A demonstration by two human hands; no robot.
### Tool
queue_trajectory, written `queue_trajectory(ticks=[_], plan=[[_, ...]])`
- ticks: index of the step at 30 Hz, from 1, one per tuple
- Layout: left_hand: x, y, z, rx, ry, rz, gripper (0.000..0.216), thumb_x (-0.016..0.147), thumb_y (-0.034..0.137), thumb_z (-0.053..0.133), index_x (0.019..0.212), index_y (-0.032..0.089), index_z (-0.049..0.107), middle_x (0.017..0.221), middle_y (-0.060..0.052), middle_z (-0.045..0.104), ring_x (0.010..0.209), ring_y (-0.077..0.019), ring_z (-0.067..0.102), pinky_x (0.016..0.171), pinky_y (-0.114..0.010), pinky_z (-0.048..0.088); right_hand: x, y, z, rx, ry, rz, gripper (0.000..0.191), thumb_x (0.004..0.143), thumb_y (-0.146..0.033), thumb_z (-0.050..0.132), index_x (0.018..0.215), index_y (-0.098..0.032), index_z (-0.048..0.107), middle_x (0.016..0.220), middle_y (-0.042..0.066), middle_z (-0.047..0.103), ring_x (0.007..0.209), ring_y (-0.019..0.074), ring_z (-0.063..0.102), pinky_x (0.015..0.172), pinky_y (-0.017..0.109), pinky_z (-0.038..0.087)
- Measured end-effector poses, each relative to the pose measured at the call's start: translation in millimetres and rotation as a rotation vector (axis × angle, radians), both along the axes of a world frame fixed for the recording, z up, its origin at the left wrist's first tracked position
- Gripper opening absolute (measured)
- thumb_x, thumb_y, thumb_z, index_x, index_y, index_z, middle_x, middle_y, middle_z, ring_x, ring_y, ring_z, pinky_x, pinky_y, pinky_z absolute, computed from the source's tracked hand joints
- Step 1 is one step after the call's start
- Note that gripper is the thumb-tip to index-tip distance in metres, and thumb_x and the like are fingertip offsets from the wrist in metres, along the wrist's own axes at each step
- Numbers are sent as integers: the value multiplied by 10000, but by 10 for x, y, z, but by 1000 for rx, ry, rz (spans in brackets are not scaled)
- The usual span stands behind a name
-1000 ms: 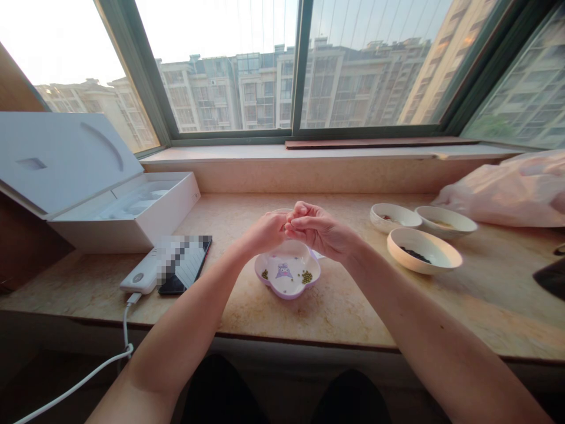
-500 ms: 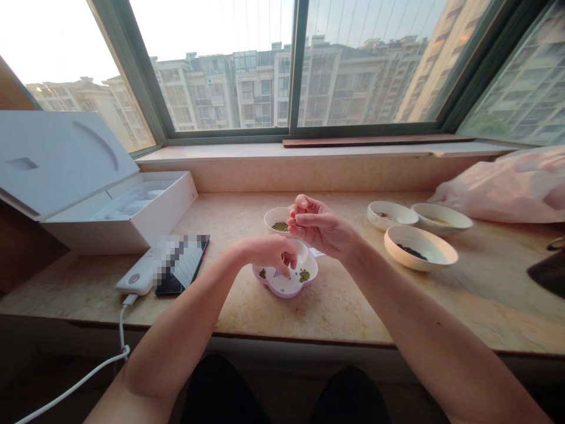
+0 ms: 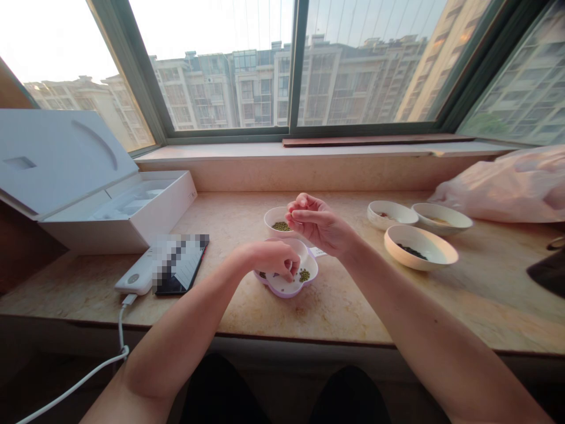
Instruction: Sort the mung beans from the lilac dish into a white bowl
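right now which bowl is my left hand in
The purple-rimmed white lobed bowl: your left hand is inside it; the other four white bowls are round.

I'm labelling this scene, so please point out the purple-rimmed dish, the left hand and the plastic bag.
Purple-rimmed dish [image 3: 286,294], head view: near rim.
Left hand [image 3: 276,257], head view: back of the hand.
Plastic bag [image 3: 505,187], head view: middle of its front.

Bare hands [image 3: 321,227], bare forearms [image 3: 185,330], small mole [image 3: 436,321] on the right forearm, black legwear [image 3: 352,396] over both knees

Daylight thru window [image 3: 293,70], sky [image 3: 62,35] blown out upper L, v. dark under counter [image 3: 344,312], edges stretched
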State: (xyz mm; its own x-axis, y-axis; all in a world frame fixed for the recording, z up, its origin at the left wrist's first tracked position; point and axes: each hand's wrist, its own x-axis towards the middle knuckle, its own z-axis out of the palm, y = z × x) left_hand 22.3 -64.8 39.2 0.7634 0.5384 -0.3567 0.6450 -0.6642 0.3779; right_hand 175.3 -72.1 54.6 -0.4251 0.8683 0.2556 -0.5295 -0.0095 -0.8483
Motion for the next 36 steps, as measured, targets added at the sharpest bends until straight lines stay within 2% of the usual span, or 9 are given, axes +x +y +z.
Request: queue_trajectory(ticks=[7,11,14,16,19,23,29,36], plan=[[-35,-8,-16,-49,-90,45,182,731,247,734,910,212,742,801,-3,680,725,-152,563,705,-268,365,16,181,-123,62,-120,-282,370,615,-224,890,744,-210,543,793,-44,664,795,120,679,793,263,562],[-5,-5,-50,-61,-109,39,158,721,284,754,865,220,744,800,-2,683,722,-158,561,687,-281,358,30,306,-247,271,-434,-574,282,667,-282,827,744,-197,570,808,0,683,773,159,658,780,329,546],[16,-15,-77,-30,-120,41,106,716,267,761,808,219,739,766,2,675,683,-156,535,663,-302,350,42,371,-332,428,-703,-688,114,763,-256,705,755,-191,612,803,26,706,769,184,664,765,336,529],[18,-25,-96,-33,-173,61,76,687,216,774,745,217,724,710,6,658,646,-150,508,667,-315,357,56,398,-371,510,-844,-713,41,803,-196,619,766,-192,637,807,34,722,791,195,676,774,332,521],[15,-42,-112,-50,-266,97,114,653,174,787,682,225,690,628,8,627,626,-146,483,678,-320,374,81,435,-405,578,-969,-731,132,808,-117,555,777,-193,658,822,39,742,812,198,683,775,316,510],[24,-60,-86,-15,-166,56,54,715,242,740,739,226,695,700,4,655,650,-142,499,659,-310,358,97,488,-433,596,-1041,-748,171,803,-78,547,779,-188,677,824,41,754,804,197,688,740,298,499],[49,-53,-40,-10,-78,12,167,747,284,719,906,235,722,832,22,662,706,-129,538,631,-287,336,69,504,-469,605,-1088,-740,170,824,-77,568,819,-185,699,882,44,766,837,196,692,766,302,493],[68,-73,-67,4,-116,20,82,774,231,705,853,226,729,773,2,660,694,-144,515,649,-316,350,76,426,-402,638,-1131,-783,91,860,-186,614,858,-199,704,956,46,752,815,193,649,742,313,465]])
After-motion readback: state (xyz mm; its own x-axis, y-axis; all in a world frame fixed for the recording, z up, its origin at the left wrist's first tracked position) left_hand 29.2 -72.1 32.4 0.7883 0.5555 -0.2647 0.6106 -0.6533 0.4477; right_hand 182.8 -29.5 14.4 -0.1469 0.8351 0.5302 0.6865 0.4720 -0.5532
